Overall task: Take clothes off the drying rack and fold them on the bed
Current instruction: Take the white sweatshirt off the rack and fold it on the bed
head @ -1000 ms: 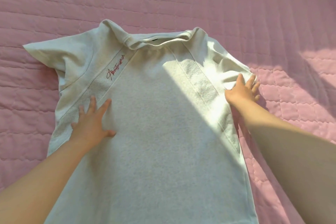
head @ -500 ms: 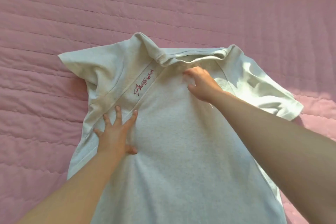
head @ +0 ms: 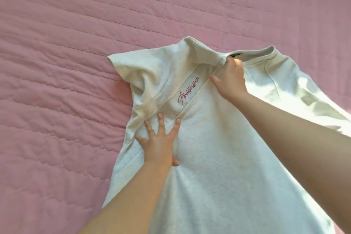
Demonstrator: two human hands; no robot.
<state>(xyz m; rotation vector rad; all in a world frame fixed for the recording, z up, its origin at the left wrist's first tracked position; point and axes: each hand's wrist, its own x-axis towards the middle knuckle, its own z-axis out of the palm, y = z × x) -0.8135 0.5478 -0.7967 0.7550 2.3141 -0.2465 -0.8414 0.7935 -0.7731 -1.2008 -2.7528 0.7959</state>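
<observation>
While the splayed left hand (head: pixel 159 144) pinned the T-shirt (head: pixel 218 157), the right hand (head: pixel 230 81) pinched its collar (head: pixel 252 54) at one o'clock — no fold yet.

The pink quilted bedspread (head: pixel 57 100) lies open from 8 round to 1 o'clock, so a hand passes freely there. The white T-shirt (head: pixel 228 157) covers 2 to 6 o'clock. On it the left hand (head: pixel 159 144) presses flat and the right hand (head: pixel 231 80) grips the raised collar (head: pixel 266 52) — forearms reach in from 4 and 7 o'clock.

Pink quilted bedspread (head: pixel 76 62), stitched in long rows, daylight brighter at right.
</observation>
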